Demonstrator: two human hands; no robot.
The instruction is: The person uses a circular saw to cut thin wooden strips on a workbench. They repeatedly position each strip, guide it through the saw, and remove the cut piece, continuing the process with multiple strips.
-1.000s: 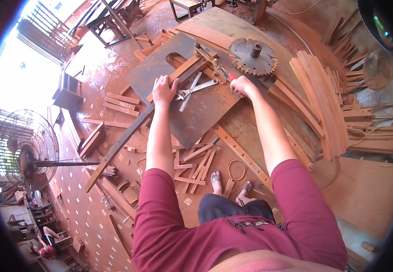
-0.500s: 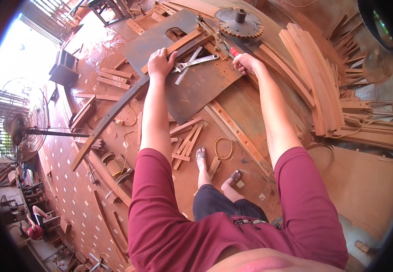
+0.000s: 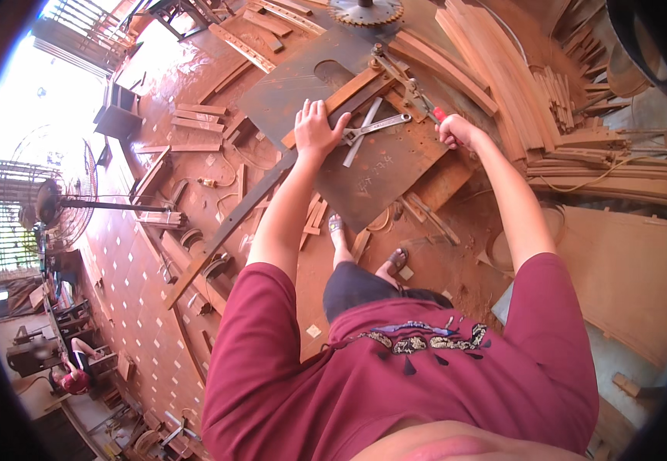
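My left hand (image 3: 316,131) lies on a light wooden strip (image 3: 346,94), its fingers stretched across the wood and the thumb apart. Beside that strip runs a long dark bar (image 3: 245,209), reaching down to the left past the edge of the metal tabletop (image 3: 364,184). In my closed right hand (image 3: 458,131) is the red-handled lever (image 3: 439,114) of a metal clamp, fixed at the strip's far end. Between my hands an adjustable wrench (image 3: 383,124) rests across a flat metal strip (image 3: 355,147) on the tabletop.
A toothed circular saw blade (image 3: 365,11) sits beyond the tabletop. Long planks (image 3: 495,77) are stacked at the right, above a large brown board (image 3: 602,269). Loose wood pieces (image 3: 199,123) lie on the floor. A fan (image 3: 47,201) stands at left; another person (image 3: 76,378) is at lower left.
The view has shifted, so the tabletop and saw blade appear moved. The fingers of my left hand look straighter on the strip. My right hand remains on the red handle.
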